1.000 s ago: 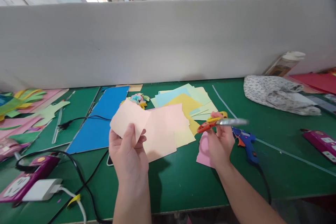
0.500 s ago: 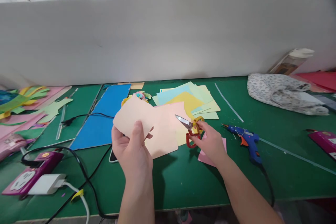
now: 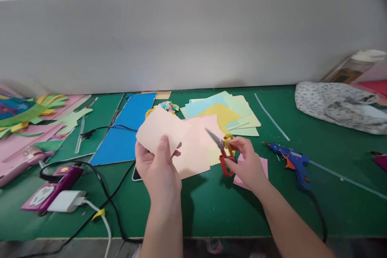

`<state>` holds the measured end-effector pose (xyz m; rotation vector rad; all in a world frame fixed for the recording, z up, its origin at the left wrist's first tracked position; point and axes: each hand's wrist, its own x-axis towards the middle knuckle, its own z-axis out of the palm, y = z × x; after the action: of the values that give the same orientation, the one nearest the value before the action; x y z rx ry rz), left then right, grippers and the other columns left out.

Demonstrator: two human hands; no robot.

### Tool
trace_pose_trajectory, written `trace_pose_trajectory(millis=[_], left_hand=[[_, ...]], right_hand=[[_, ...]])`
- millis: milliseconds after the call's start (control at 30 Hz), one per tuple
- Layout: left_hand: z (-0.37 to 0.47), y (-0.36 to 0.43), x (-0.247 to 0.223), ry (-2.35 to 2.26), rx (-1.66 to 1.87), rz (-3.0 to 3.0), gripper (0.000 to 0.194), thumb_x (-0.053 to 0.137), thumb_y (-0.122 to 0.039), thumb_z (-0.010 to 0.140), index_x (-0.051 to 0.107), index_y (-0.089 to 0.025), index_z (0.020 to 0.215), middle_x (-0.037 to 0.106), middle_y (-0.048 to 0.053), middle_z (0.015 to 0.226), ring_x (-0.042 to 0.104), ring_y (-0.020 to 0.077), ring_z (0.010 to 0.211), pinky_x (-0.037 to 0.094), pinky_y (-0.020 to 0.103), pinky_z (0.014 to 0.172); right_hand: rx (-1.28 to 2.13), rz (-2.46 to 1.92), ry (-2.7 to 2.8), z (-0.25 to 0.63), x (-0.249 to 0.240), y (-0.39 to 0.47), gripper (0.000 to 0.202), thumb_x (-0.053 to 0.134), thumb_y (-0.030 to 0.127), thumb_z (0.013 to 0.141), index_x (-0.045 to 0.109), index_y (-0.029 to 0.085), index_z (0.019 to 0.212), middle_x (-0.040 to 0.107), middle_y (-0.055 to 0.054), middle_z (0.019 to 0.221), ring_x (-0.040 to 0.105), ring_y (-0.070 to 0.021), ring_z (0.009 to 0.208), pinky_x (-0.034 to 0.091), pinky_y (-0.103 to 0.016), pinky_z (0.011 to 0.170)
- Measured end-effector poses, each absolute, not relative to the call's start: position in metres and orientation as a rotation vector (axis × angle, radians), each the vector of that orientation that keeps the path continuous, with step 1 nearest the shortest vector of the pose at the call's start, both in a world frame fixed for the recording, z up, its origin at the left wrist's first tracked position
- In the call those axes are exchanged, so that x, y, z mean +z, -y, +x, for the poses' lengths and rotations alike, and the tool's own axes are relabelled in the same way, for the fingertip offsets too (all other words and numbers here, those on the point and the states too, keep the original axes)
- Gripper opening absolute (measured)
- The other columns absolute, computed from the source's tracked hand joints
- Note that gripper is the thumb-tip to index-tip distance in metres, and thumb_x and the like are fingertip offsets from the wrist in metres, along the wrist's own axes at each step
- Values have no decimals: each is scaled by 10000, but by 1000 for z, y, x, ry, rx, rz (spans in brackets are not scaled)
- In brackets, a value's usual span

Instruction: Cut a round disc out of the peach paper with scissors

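Observation:
My left hand (image 3: 160, 167) pinches a pale pink piece of paper (image 3: 161, 127) between thumb and fingers, raised above the table. In my right hand (image 3: 246, 165) is a pair of scissors (image 3: 225, 147) with red and yellow handles; the blades point up and left and look closed. The scissors are apart from the held paper. Beneath them lies a larger pale pink sheet (image 3: 196, 145). A small pink paper (image 3: 263, 168) is partly hidden under my right hand. Behind are a yellow sheet (image 3: 222, 113) and several pale green and blue sheets (image 3: 246, 117).
A blue glue gun (image 3: 296, 161) with a clear glue stick lies at right, near a patterned cloth (image 3: 329, 105). On the left are a blue board (image 3: 123, 129), a purple power strip (image 3: 54, 187), black cables and paper scraps (image 3: 72, 121). A white partition (image 3: 193, 40) borders the back.
The view has shifted slightly, so the table's things appear further left or right than before. Both hands still hold the paper and scissors; the scissors have turned a little.

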<state>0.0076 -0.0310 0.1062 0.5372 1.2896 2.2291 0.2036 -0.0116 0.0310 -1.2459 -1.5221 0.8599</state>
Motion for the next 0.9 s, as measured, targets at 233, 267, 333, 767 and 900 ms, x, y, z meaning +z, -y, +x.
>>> trace_pose_trajectory(millis=[233, 267, 333, 767, 900], left_hand=[[19, 29, 91, -1502, 2282, 724, 498, 871, -302, 778, 656, -183, 1211, 797, 39, 1007, 745, 143, 642, 553, 212, 481], [21, 29, 89, -1533, 2280, 757, 501, 872, -312, 777, 652, -178, 1207, 798, 41, 1011, 747, 145, 645, 563, 216, 480], [26, 27, 86, -1552, 2273, 797, 498, 875, -311, 769, 648, -171, 1189, 796, 35, 989, 751, 148, 640, 572, 216, 475], [43, 29, 84, -1382, 2155, 686, 361, 828, -254, 893, 609, -194, 1173, 780, 7, 973, 704, 95, 484, 558, 196, 462], [53, 30, 77, -1410, 2125, 728, 452, 861, -326, 883, 619, -208, 1247, 807, 49, 1065, 742, 127, 571, 592, 224, 502]], right_hand=[[1469, -1049, 1088, 193, 43, 16, 712, 971, 424, 676, 589, 333, 1270, 712, -42, 1065, 697, -220, 885, 644, -379, 779], [1536, -1037, 1072, 191, 45, 17, 752, 1008, 443, 642, 601, 337, 1265, 694, -45, 1085, 676, -216, 871, 634, -360, 733], [1599, -1007, 1101, 189, 46, 19, 828, 1055, 516, 586, 613, 345, 1265, 667, -48, 1115, 635, -209, 847, 620, -346, 703], [1545, -846, 1525, 179, 32, 42, 1113, 593, 1052, 697, 508, 330, 1541, 571, -161, 1496, 631, -388, 1263, 557, -572, 1121], [1518, -795, 1525, 175, 26, 44, 1120, 613, 1008, 751, 445, 312, 1612, 578, -167, 1521, 626, -373, 1306, 548, -517, 1123]])
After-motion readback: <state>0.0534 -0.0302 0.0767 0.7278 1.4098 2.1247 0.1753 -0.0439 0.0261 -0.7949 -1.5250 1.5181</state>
